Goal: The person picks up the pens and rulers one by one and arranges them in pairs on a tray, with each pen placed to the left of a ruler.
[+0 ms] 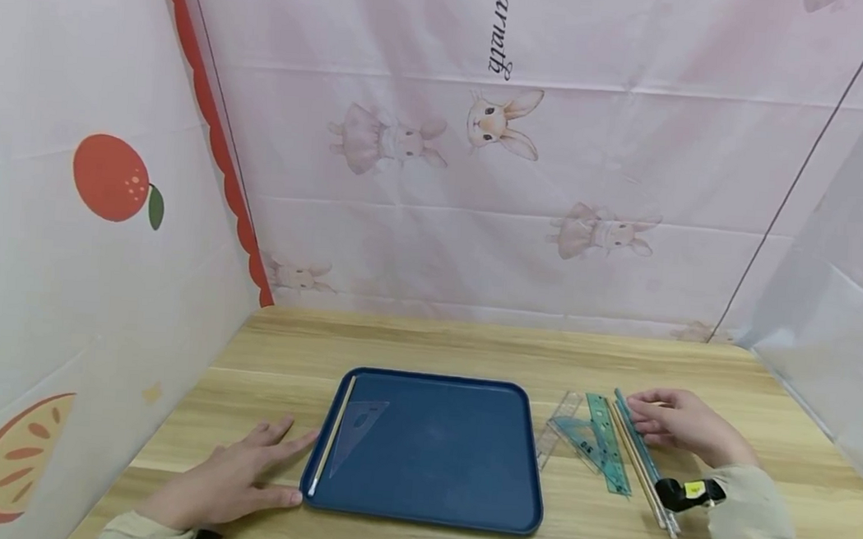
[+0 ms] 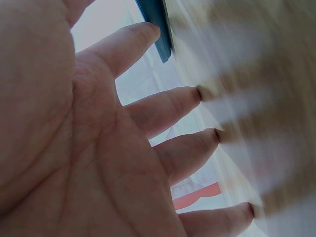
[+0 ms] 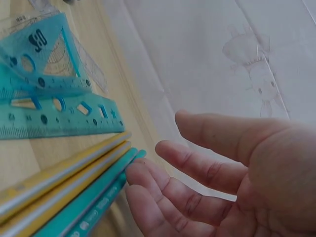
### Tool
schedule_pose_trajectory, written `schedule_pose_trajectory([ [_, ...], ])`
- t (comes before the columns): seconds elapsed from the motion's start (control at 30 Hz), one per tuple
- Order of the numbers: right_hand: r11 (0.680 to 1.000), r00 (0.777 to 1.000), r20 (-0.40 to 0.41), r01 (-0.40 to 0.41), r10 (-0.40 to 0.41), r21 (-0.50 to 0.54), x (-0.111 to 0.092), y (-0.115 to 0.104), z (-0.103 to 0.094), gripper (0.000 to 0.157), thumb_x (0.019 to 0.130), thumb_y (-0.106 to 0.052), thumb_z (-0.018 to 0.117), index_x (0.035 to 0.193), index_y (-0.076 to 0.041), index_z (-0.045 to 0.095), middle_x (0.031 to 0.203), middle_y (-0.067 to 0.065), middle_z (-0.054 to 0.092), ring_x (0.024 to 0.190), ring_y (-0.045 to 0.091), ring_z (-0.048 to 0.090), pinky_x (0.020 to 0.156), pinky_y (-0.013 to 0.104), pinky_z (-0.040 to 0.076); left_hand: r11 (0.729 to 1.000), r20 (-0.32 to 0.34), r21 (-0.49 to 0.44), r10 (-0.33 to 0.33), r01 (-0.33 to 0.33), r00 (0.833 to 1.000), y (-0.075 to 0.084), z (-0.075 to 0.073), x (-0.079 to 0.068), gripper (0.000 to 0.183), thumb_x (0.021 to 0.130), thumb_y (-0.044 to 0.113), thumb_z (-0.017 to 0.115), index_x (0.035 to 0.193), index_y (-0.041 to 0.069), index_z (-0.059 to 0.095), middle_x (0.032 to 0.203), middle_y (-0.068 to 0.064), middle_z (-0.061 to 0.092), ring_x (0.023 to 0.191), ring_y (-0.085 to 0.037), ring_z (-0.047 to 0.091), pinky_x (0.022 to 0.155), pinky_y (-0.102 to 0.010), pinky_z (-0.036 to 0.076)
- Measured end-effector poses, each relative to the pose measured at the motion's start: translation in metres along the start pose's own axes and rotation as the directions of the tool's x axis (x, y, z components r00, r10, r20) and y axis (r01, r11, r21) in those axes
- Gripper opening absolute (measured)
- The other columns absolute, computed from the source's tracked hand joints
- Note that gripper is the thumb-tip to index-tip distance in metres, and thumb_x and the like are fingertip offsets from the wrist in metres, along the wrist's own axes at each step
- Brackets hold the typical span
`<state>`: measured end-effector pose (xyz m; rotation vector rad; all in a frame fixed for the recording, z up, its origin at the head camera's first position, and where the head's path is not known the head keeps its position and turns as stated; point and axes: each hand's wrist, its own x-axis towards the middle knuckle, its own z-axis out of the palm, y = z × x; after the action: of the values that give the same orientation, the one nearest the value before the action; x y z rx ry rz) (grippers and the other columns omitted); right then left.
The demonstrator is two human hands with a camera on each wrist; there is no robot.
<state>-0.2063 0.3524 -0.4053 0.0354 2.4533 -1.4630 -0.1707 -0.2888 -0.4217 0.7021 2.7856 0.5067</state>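
My left hand (image 1: 237, 476) is spread at the left side of a blue tray (image 1: 449, 460). Its thumb and index finger reach the tray's rim, and other fingertips (image 2: 192, 95) rest on the table. Inside the tray a yellow pencil (image 1: 332, 436) lies along the left edge, beside a clear set square (image 1: 356, 434). On the right, my right hand (image 1: 682, 425) is at the far ends of the green pencils (image 3: 94, 197), its fingers loosely bent and its fingertips right beside them. Two yellow pencils (image 3: 64, 173) lie alongside the green ones.
Left of the pencils lie a green ruler (image 1: 609, 445), a green set square (image 1: 586, 444) and a clear ruler (image 1: 559, 417), partly overlapping. The wooden table (image 1: 471, 346) meets a printed cloth wall (image 1: 417, 260) behind, with more cloth on both sides.
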Motion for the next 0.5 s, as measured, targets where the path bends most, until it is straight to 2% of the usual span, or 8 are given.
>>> schedule_pose_trajectory([
  [0.33,0.999,0.998,-0.047,-0.047,0.045,-0.023,-0.002,0.008,-0.004,0.05,0.114,-0.021,0.054,0.143,0.019,0.046,0.097,0.0,0.074,0.081,0.006,0.07,0.074,0.025,0.062,1.0,0.012,-0.026,-0.009,0.009,1.0,-0.001,0.001,0.001,0.089,0.094,0.066,0.071,0.167,0.026,0.041,0.171,-0.034,0.03,0.151,-0.071,0.028,0.09,-0.098,0.029],
  [0.5,0.995,0.996,-0.075,-0.055,0.049,-0.081,0.0,0.012,-0.003,0.048,0.112,-0.021,0.059,0.14,0.017,0.051,0.097,0.001,0.074,0.08,0.008,0.068,0.071,0.024,0.061,1.0,0.004,-0.023,0.006,-0.006,1.0,-0.001,0.001,0.001,0.088,0.094,0.066,0.071,0.167,0.026,0.042,0.171,-0.035,0.03,0.15,-0.071,0.028,0.09,-0.098,0.031],
])
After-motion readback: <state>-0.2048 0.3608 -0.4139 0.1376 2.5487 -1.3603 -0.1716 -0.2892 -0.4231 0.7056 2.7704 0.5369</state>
